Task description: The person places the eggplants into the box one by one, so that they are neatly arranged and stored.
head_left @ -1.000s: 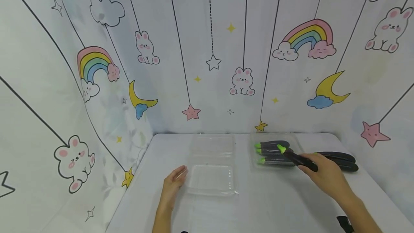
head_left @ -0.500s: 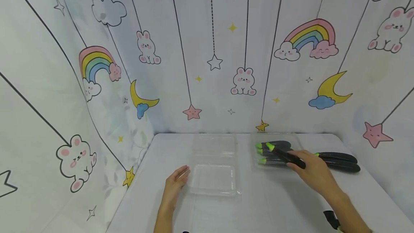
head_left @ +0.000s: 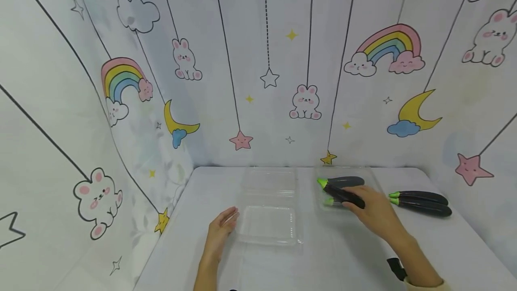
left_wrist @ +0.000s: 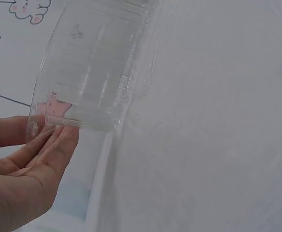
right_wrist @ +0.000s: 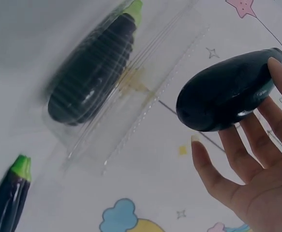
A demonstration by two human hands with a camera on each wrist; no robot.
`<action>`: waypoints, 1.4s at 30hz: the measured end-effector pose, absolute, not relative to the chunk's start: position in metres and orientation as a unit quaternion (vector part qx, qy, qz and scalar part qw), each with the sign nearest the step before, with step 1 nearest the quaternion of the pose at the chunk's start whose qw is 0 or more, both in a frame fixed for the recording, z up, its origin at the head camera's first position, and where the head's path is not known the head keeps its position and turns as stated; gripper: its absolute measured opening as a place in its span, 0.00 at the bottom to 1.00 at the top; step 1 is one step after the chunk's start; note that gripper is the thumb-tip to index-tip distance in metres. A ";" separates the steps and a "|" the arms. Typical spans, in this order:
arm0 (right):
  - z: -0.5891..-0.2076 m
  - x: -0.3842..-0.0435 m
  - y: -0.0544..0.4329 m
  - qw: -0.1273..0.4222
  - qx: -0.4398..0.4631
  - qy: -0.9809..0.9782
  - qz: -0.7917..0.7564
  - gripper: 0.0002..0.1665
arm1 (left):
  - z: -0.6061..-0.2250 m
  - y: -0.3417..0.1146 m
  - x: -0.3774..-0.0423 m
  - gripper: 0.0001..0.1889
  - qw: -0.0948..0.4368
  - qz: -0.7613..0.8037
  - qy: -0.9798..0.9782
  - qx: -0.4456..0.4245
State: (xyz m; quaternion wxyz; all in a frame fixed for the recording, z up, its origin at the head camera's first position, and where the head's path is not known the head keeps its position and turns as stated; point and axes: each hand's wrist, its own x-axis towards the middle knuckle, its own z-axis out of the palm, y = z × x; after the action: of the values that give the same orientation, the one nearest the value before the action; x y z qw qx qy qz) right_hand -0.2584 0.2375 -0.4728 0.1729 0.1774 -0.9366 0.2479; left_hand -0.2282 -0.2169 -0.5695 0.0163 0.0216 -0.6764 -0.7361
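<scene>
- Right hand [head_left: 371, 208]: thumb and fingers grip a dark purple eggplant [head_left: 342, 193], its green stem pointing away toward the left.
- That eggplant is above the right clear plastic box [head_left: 339, 172], overlapping other eggplants [head_left: 347, 181] inside; at least two show, the rest hidden.
- Left hand [head_left: 219, 232]: fingers fairly straight, touching the left edge of a second clear box [head_left: 268, 223], which lies open.
- Two loose eggplants [head_left: 422, 203] lie side by side on the white table [head_left: 266, 266], right of the right box.
- Behind: a white cloth [head_left: 258, 116] printed with rabbits, rainbows, moons and stars.
</scene>
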 end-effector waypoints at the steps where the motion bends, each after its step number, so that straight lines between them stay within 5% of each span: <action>1: -0.473 -0.259 0.236 0.172 0.177 -0.937 0.249 0.26 | -0.569 -0.217 -0.228 0.26 0.018 -0.734 -0.679 0.019; 42: -0.485 -0.282 0.164 0.117 0.177 -0.941 0.265 0.25 | -0.569 -0.213 -0.227 0.25 0.016 -0.724 -0.690 0.023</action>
State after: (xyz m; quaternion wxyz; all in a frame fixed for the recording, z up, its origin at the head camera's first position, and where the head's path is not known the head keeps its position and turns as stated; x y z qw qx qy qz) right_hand -0.2818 0.1640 -0.4847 0.1172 0.1773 -0.9406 0.2649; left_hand -0.2273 -0.2127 -0.5687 0.0161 0.0229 -0.6897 -0.7236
